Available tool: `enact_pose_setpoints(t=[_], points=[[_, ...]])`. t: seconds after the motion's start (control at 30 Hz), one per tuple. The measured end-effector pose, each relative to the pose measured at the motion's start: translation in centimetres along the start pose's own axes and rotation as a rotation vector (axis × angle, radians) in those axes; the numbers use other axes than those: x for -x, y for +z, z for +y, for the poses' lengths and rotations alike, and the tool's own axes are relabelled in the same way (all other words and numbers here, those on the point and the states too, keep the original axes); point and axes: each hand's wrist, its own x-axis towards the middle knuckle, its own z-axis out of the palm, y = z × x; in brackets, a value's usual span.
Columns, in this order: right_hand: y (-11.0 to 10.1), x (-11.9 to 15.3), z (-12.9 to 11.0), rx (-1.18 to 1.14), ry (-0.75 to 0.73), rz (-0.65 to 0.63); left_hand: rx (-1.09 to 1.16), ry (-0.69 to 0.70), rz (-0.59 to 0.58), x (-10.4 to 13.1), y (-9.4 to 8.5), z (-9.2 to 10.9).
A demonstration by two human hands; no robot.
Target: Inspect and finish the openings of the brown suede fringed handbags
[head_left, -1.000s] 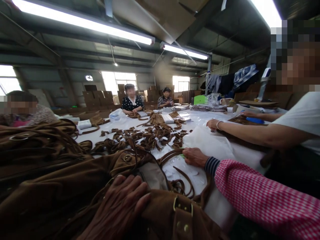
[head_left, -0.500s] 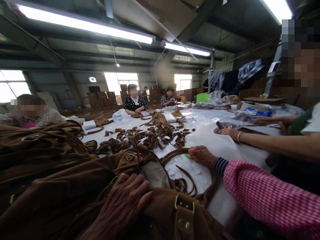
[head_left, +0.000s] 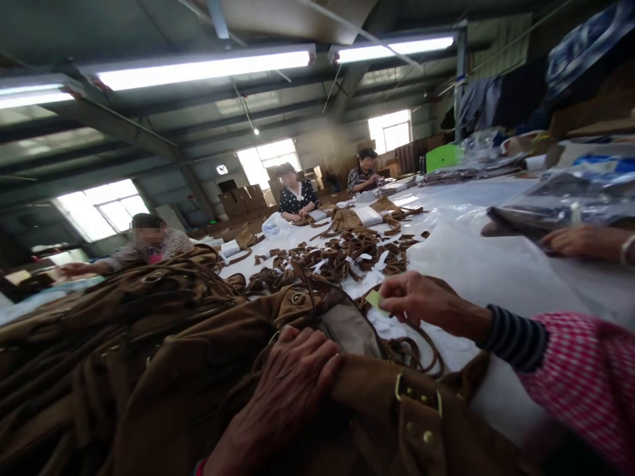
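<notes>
Two bare hands were ours. Our right hand (head_left: 429,301) had thumb and fingers pinched on a pale green slip (head_left: 374,299), held above the loose straps. Our left hand (head_left: 302,370) lay over the brown bag (head_left: 367,380) with its fingers close together, but we could not tell whether they gripped the cloth. That bag sat right before us at six o'clock, its grey lining (head_left: 350,327) showing. As we judged it, the mouth pointed to about one o'clock and the long axis ran roughly from ten to four, though our hand hid part of it.

The bag stood open, with the slip outside it. The buckle strap (head_left: 421,423) lay at five o'clock. Farther out, many small straps (head_left: 342,254) lay heaped at twelve on the white table (head_left: 461,198), and more bags (head_left: 133,284) were piled at ten. A co-worker's hand (head_left: 580,241) touched a plastic-wrapped bundle (head_left: 520,221) at two.
</notes>
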Motion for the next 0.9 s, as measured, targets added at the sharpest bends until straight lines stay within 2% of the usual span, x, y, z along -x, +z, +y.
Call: enact_pose_setpoints(t=[0.1, 0.17, 0.23, 0.37, 0.57, 0.73, 0.83, 0.9], points=[[4.7, -1.6, -1.9, -0.179, 0.079, -0.137, -0.039, 0.003, -0.107, -0.6, -1.2, 0.1], [7.0, -2.9, -1.7, -0.174, 0.112, -0.197, -0.044, 0.022, -0.163, -1.1, -2.1, 0.1], [8.3, -3.9, -0.9, -0.134, 0.094, -0.244, -0.038, 0.037, -0.199, -1.5, -2.9, 0.2], [8.6, -4.5, 0.4, -0.199, 0.105, -0.354, -0.031, 0.033, -0.226, -1.8, -4.2, 0.6], [8.8, -5.6, -0.5, -0.236, 0.193, -0.508, 0.015, 0.078, -0.259, -0.8, -5.5, 1.7], [9.4, -6.4, -0.2, -0.312, 0.223, -0.575, -0.158, 0.177, -0.090, 0.0, -5.9, 1.9], [9.6, -6.2, 0.0, -0.410, 0.177, -0.571, -0.222, 0.261, 0.014, 0.1, -6.7, 1.5], [9.8, -6.0, 0.0, -0.414, 0.122, -0.552, -0.227, 0.244, 0.009, 0.3, -7.0, 1.2]])
